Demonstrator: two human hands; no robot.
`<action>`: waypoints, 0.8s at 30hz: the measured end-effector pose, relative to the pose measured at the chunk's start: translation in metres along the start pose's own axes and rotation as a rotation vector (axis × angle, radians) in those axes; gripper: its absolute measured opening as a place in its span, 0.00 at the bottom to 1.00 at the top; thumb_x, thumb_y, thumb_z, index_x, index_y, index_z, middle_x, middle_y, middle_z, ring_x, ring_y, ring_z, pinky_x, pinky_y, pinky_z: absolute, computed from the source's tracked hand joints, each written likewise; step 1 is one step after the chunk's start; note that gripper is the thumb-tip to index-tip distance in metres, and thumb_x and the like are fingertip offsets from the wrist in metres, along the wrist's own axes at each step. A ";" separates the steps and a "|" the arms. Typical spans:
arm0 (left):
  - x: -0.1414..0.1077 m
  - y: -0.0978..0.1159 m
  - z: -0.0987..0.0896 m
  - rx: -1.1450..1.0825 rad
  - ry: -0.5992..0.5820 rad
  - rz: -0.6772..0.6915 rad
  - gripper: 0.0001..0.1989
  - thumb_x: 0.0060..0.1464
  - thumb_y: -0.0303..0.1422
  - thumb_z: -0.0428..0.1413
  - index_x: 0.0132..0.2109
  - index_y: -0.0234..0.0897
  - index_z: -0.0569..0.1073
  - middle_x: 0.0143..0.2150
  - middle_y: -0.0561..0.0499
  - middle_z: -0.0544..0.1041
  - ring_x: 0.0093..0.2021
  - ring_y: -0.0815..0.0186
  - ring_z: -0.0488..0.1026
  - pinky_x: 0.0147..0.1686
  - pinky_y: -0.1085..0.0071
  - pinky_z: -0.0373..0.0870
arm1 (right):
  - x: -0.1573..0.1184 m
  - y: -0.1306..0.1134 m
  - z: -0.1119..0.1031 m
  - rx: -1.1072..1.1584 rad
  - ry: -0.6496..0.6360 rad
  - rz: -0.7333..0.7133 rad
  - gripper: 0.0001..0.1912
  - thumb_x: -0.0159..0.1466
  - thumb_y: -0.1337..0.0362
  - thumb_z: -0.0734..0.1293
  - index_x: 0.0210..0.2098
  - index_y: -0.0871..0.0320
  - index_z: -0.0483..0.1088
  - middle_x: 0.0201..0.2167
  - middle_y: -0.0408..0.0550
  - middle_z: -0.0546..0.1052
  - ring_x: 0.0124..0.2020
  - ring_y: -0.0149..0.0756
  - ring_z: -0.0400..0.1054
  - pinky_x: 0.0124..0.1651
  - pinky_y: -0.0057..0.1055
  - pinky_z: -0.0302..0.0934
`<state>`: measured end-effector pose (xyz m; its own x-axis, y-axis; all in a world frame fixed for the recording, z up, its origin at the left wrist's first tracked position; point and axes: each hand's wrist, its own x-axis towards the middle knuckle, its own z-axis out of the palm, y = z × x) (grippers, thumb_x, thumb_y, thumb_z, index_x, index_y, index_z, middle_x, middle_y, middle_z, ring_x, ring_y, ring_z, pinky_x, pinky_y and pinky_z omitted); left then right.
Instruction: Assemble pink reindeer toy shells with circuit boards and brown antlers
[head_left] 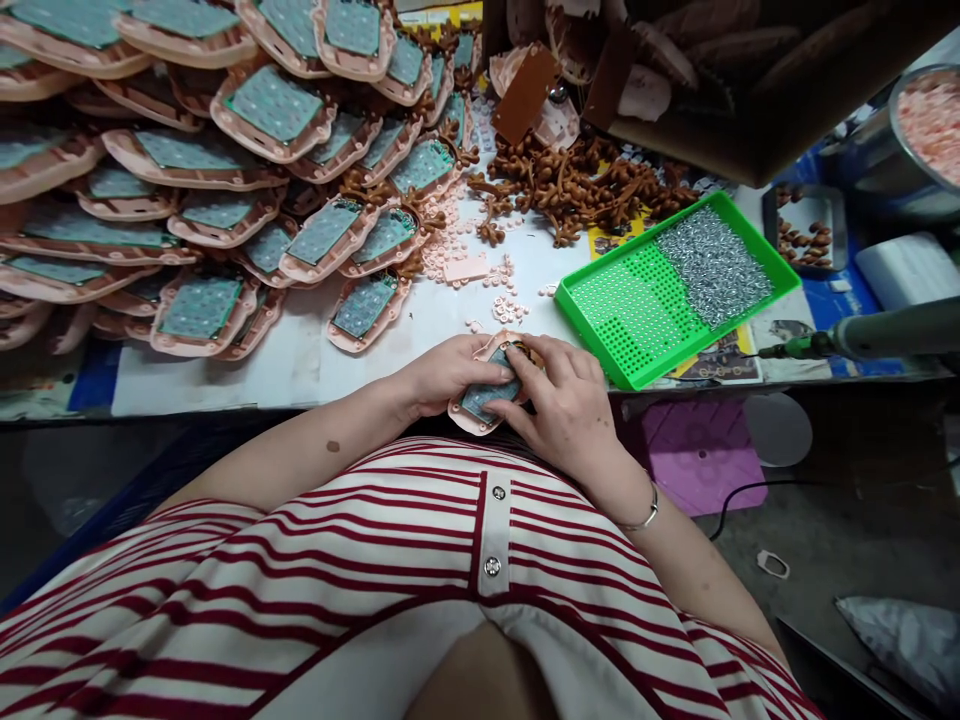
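Observation:
A pink plastic shell half with a grey-green circuit board (480, 402) in it is held at the table's front edge, close to my body. My left hand (450, 375) grips its left side, thumb lying across the board. From the right, my right hand (564, 395) holds the same shell, its fingers at the upper end and its thumb low on the board. Fingers cover part of the board and the shell's top. Just beyond lie small pink plastic pieces (508, 308). A similar shell with a board (365, 310) rests to the left.
Stacked pink shells with boards (274, 108) fill the left side. Brown plastic parts (559, 190) lie heaped at the back, below a cardboard box (720, 130). A green tray (622, 310) of screws (716, 265) stands right, near an electric screwdriver (862, 335). A metal tray (840, 225) sits behind.

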<state>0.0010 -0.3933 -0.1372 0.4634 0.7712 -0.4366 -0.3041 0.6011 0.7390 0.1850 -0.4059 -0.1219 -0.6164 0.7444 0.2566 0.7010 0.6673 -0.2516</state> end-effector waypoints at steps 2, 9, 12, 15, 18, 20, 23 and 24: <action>0.000 0.000 0.000 -0.014 -0.009 0.003 0.17 0.42 0.29 0.66 0.41 0.30 0.75 0.32 0.49 0.79 0.30 0.66 0.75 0.31 0.73 0.69 | 0.001 -0.001 -0.001 0.006 -0.008 0.013 0.33 0.65 0.44 0.64 0.59 0.62 0.68 0.57 0.61 0.74 0.57 0.53 0.66 0.57 0.48 0.60; -0.002 0.001 0.000 -0.083 -0.037 0.024 0.22 0.39 0.24 0.67 0.45 0.30 0.75 0.33 0.50 0.79 0.31 0.66 0.76 0.31 0.74 0.69 | 0.002 0.001 0.002 0.037 -0.010 0.044 0.33 0.64 0.43 0.64 0.59 0.58 0.68 0.58 0.59 0.73 0.56 0.51 0.67 0.56 0.47 0.61; -0.001 0.002 0.000 -0.079 -0.036 0.009 0.21 0.38 0.24 0.67 0.44 0.30 0.75 0.33 0.49 0.79 0.31 0.65 0.76 0.32 0.73 0.69 | 0.002 0.001 0.004 0.047 0.012 0.041 0.32 0.63 0.43 0.65 0.59 0.58 0.68 0.57 0.60 0.74 0.56 0.52 0.67 0.55 0.47 0.63; -0.001 0.001 0.002 -0.058 0.001 0.009 0.21 0.38 0.25 0.67 0.43 0.30 0.75 0.33 0.49 0.79 0.31 0.66 0.76 0.32 0.73 0.69 | 0.000 0.003 0.010 0.070 0.080 0.018 0.31 0.63 0.45 0.66 0.58 0.60 0.69 0.55 0.61 0.75 0.55 0.51 0.68 0.54 0.46 0.65; -0.001 0.000 0.004 -0.057 0.020 0.019 0.21 0.39 0.27 0.68 0.44 0.30 0.75 0.34 0.49 0.79 0.32 0.65 0.76 0.34 0.72 0.70 | -0.004 0.004 0.018 0.105 0.197 -0.013 0.31 0.63 0.46 0.67 0.56 0.63 0.69 0.53 0.63 0.76 0.54 0.48 0.70 0.54 0.44 0.66; -0.001 -0.001 0.004 -0.055 0.016 0.029 0.21 0.40 0.28 0.68 0.44 0.30 0.75 0.35 0.49 0.79 0.34 0.65 0.76 0.35 0.72 0.71 | -0.007 0.005 0.021 0.111 0.248 -0.022 0.30 0.63 0.47 0.68 0.55 0.64 0.69 0.52 0.63 0.76 0.54 0.48 0.70 0.54 0.44 0.67; -0.001 -0.002 0.004 -0.032 0.017 0.029 0.20 0.41 0.31 0.69 0.43 0.30 0.75 0.35 0.48 0.79 0.35 0.65 0.76 0.36 0.71 0.71 | -0.008 0.005 0.023 0.102 0.237 -0.018 0.30 0.63 0.47 0.68 0.56 0.63 0.69 0.52 0.63 0.77 0.54 0.49 0.71 0.53 0.46 0.68; -0.001 -0.001 0.004 -0.025 0.018 0.026 0.20 0.41 0.31 0.69 0.42 0.30 0.75 0.35 0.48 0.79 0.35 0.65 0.76 0.36 0.71 0.71 | -0.007 0.005 0.022 0.098 0.222 -0.016 0.30 0.63 0.46 0.68 0.56 0.63 0.69 0.52 0.63 0.77 0.53 0.50 0.71 0.53 0.46 0.68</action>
<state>0.0042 -0.3956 -0.1360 0.4400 0.7901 -0.4267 -0.3365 0.5856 0.7374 0.1854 -0.4074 -0.1455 -0.5254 0.7175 0.4573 0.6473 0.6859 -0.3324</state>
